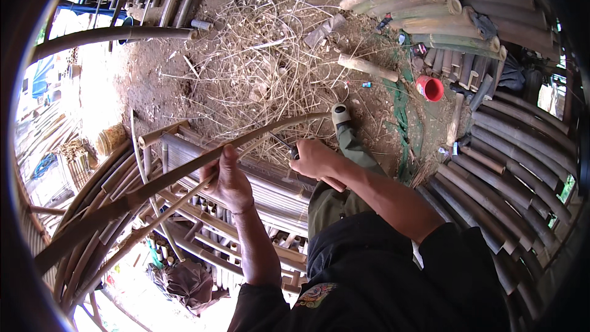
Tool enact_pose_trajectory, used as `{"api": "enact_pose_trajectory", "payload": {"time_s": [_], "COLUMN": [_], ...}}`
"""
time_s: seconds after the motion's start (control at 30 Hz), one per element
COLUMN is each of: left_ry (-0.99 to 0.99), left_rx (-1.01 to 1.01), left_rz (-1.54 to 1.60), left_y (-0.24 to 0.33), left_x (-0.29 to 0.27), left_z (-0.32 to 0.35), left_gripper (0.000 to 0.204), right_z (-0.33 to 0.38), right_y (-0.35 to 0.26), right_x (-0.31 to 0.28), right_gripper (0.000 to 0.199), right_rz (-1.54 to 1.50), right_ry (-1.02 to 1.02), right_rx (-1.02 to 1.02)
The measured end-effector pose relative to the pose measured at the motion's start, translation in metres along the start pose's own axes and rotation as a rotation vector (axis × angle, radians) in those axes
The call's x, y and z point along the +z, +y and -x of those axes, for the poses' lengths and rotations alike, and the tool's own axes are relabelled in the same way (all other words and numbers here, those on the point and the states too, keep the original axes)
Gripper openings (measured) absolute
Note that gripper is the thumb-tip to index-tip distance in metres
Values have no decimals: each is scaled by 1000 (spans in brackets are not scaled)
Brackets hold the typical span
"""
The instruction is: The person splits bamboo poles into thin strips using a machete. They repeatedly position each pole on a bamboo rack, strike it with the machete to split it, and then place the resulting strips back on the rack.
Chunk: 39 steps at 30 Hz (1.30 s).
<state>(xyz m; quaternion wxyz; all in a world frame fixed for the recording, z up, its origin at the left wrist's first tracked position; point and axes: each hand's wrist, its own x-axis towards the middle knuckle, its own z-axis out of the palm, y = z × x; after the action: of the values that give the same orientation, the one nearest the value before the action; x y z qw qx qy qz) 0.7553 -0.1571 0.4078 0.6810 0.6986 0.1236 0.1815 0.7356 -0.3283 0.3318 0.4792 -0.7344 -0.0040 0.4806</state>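
Dirt floor point(147, 80): Brown earth stretches beyond the left hand point(230, 181) and the right hand point(316, 160), littered with small chips.
Shavings point(264, 67): A tangled, straw-coloured heap sprawls across the ground ahead of both hands.
Bamboo length point(369, 67): A short, pale piece lies on the earth beyond the right hand, near a rough grey-brown block point(324, 31) farther out.
Green netting point(401, 117): A crumpled strip trails along the ground, right of the right hand.
Red bucket point(429, 88): It rests past the netting, outward from the right hand.
Bamboo bench point(276, 192): Slatted rails spread below the left hand.
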Motion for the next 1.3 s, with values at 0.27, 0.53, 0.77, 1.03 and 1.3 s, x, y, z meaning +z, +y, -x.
{"api": "enact_pose_trajectory", "payload": {"time_s": [0.27, 0.53, 0.77, 1.03, 1.3], "left_ry": [27, 135, 105, -14, -47], "left_rx": [-113, -116, -27, -43, -148], "left_rz": [248, 159, 157, 244, 287], "left_y": [-4, -15, -25, -46, -123], "left_x": [-2, -10, -26, -54, -69], "left_z": [-15, -33, -52, -76, -58], "left_gripper": [15, 40, 40, 15, 20], "right_z": [-46, -48, -135, -224, -222], "right_y": [82, 71, 88, 210, 215], "right_x": [26, 28, 57, 49, 48], "right_gripper": [35, 35, 21, 31, 14], "right_rz": [534, 396, 144, 374, -379], "right_ry": [114, 102, 610, 217, -92], "right_rx": [160, 84, -922, 95, 236]}}
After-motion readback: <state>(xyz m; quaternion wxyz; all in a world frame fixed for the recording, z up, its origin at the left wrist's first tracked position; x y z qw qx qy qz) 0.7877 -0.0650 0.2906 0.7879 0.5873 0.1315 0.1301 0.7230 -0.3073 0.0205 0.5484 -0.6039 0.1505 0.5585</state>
